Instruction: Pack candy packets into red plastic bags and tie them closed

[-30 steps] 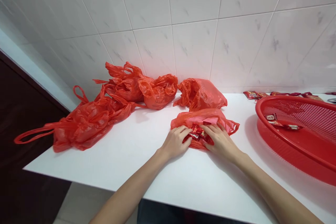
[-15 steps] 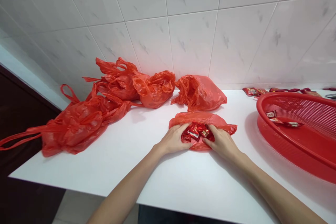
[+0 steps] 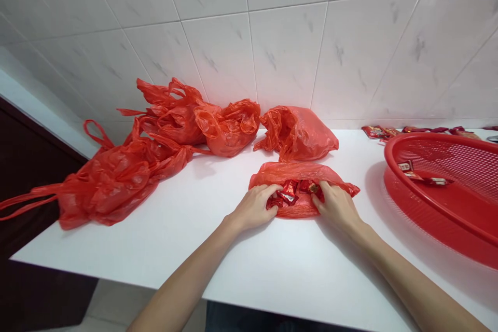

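Note:
A red plastic bag [image 3: 298, 170] lies on its side on the white table, its mouth towards me. Small red wrapped candies [image 3: 289, 192] show inside the opening. My left hand [image 3: 257, 207] is closed on the left side of the bag's mouth, thumb low and fingers curled inside beside the candies. At the right side, my right hand [image 3: 337, 206] also grips the bag's mouth, its fingertips by a red and gold wrapper. What lies under my fingers is partly hidden.
Several filled red bags [image 3: 231, 129] stand along the tiled wall and at the left. On the right is a red mesh basket [image 3: 397, 187] with a few packets [image 3: 428, 180] in it. More wrapped packets [image 3: 375, 132] lie behind it by the wall.
My hands have moved slightly apart, drawing the bag's mouth wider. The candies inside have spread, with a gap between them. The view has shifted a little.

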A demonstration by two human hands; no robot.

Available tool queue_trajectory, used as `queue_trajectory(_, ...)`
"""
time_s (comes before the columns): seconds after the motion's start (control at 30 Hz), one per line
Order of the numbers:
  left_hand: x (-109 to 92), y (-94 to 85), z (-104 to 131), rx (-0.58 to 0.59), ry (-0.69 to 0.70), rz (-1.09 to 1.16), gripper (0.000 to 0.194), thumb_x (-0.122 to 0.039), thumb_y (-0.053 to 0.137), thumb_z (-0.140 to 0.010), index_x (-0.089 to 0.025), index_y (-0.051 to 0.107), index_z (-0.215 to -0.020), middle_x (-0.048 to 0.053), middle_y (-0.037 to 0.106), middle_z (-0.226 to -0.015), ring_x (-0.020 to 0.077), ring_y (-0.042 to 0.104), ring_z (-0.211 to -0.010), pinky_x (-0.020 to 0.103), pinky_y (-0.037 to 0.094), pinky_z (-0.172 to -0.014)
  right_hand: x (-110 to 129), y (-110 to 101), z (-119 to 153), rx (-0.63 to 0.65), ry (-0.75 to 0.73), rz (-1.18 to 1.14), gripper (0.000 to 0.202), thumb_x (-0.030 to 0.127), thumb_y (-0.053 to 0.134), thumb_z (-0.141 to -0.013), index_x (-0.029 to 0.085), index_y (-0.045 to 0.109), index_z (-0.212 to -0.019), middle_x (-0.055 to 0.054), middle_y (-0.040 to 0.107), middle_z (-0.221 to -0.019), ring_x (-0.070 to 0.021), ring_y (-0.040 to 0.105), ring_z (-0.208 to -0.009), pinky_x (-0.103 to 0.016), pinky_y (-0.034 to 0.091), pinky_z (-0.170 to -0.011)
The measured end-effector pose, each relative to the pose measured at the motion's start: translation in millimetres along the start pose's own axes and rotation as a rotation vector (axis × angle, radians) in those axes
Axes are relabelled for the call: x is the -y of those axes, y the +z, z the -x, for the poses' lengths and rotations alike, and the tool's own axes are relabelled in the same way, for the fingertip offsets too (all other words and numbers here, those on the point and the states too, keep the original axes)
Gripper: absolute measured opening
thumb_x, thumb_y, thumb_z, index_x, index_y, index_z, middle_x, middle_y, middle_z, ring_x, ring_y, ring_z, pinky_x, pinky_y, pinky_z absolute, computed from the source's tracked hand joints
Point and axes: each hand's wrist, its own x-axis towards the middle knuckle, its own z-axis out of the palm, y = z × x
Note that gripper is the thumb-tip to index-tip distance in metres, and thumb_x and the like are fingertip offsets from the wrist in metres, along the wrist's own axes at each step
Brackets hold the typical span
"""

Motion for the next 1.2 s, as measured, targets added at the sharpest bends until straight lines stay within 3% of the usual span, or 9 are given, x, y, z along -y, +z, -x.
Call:
queue_trajectory(0.17,-5,1.0,-4,-0.092,-0.087,0.411,0.030,-0.022,0.062,-0.088,-0.019,0.067,-0.117,0.009,0.075,-0.115,0.0242,0.070,-0.105,0.041,0.054,-0.098,5,12,4,-0.236,-0.319,-0.360,0.030,0.022,0.053,-0.091,0.019,0.062,-0.119,-0.013,0.073,-0.112,-0.0299,0.068,-0.100,-0.040,0.052,-0.081)
queue_trajectory(0.27,-10,2.6,-7,-0.112,-0.154,0.700,0.035,-0.033,0.069,-0.087,-0.017,0.067,-0.118,0.011,0.074,-0.116,0.0242,0.070,-0.106,0.039,0.054,-0.098,16,13,10,-0.254,-0.444,-0.611,0.026,0.027,0.055,-0.095,0.022,0.063,-0.119,-0.011,0.073,-0.114,-0.0272,0.068,-0.104,-0.041,0.054,-0.088)
queue_trajectory(0.47,-21,6.6,-6,-0.121,-0.185,0.907,0.039,-0.040,0.077,-0.082,-0.017,0.070,-0.112,0.007,0.075,-0.097,0.0187,0.070,-0.089,0.033,0.055,-0.088,31,5,19,-0.115,-0.396,-0.929,0.016,0.035,0.060,-0.094,0.021,0.066,-0.100,-0.006,0.073,-0.094,-0.0213,0.068,-0.086,-0.034,0.054,-0.078)
queue_trajectory(0.67,-31,2.9,-3,-0.103,-0.156,0.921,0.037,-0.041,0.078,-0.081,-0.016,0.069,-0.108,0.004,0.073,-0.086,0.0165,0.068,-0.081,0.030,0.053,-0.082,33,-1,19,0.021,-0.227,-1.214,0.031,0.048,0.068,-0.090,0.019,0.064,-0.081,-0.002,0.064,-0.075,-0.0159,0.059,-0.069,-0.029,0.047,-0.065)
queue_trajectory(0.83,-41,-0.1,-5,-0.209,-0.219,1.039,0.041,-0.051,0.079,-0.078,-0.015,0.070,-0.094,0.003,0.070,-0.082,0.0140,0.064,-0.074,0.028,0.054,-0.076,36,-3,22,0.183,-0.130,-1.537,0.032,0.047,0.075,-0.086,0.019,0.063,-0.076,0.001,0.063,-0.067,-0.0138,0.059,-0.063,-0.028,0.047,-0.064)
queue_trajectory(1.0,-45,-7.0,-6,-0.267,-0.255,1.078,0.044,-0.054,0.085,-0.069,-0.016,0.070,-0.085,0.002,0.068,-0.077,0.0133,0.062,-0.072,0.028,0.052,-0.074,40,-4,29,0.165,-0.158,-1.640,0.025,0.041,0.076,-0.087,0.019,0.066,-0.081,0.002,0.065,-0.073,-0.0116,0.060,-0.064,-0.026,0.046,-0.065)
queue_trajectory(1.2,-44,-9.9,-2,-0.182,-0.218,1.025,0.046,-0.059,0.077,-0.077,-0.015,0.066,-0.071,0.001,0.064,-0.069,0.0130,0.057,-0.068,0.028,0.046,-0.072,43,-8,35,0.116,-0.163,-1.603,0.025,0.039,0.073,-0.091,0.019,0.066,-0.078,0.002,0.066,-0.071,-0.0100,0.058,-0.060,-0.026,0.044,-0.064)
